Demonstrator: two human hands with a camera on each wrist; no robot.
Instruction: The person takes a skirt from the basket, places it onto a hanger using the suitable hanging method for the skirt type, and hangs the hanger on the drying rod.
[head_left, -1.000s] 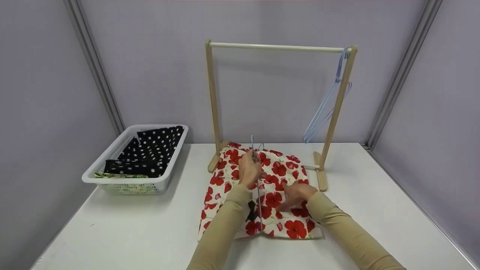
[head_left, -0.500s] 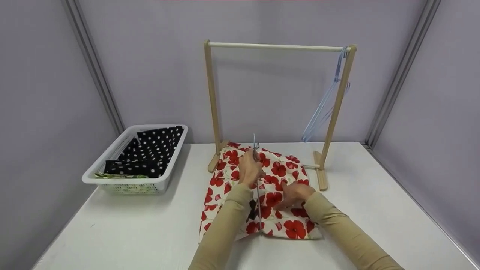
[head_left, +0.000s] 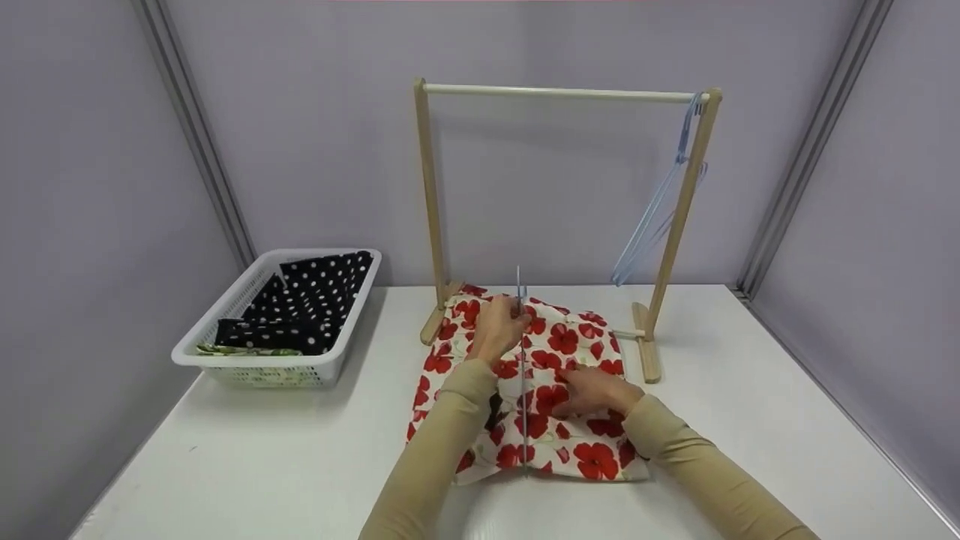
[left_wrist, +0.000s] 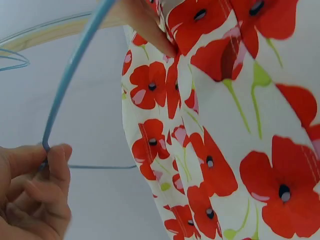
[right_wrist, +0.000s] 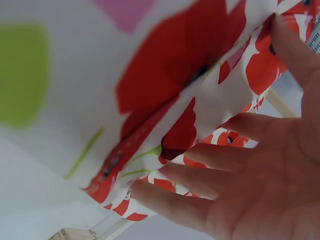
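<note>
A white cloth printed with red poppies (head_left: 596, 457) lies spread on the table, with a small dark patch showing near my left sleeve. My left hand (head_left: 496, 330) pinches a thin blue clothes hanger (left_wrist: 75, 65) between thumb and fingers. Seen from the head, the hanger stands edge-on over the middle of the cloth, a narrow line running toward the front edge. My right hand (head_left: 596, 391) touches the right half of the cloth. In the right wrist view, the right hand's fingers (right_wrist: 200, 175) are spread and fairly straight against the folded fabric.
Behind the cloth stands a wooden rack with a white rail (head_left: 555, 92). More blue hangers (head_left: 649, 214) hang at its right end. To the left, a white plastic basket (head_left: 259, 361) holds black polka-dot fabric (head_left: 319, 296) and a green-patterned piece. Grey walls enclose the table.
My left hand has tilted the hanger more upright and edge-on, and its tip appears slightly farther right. The right hand stays at nearly the same place on the cloth. The head view has shifted slightly.
</note>
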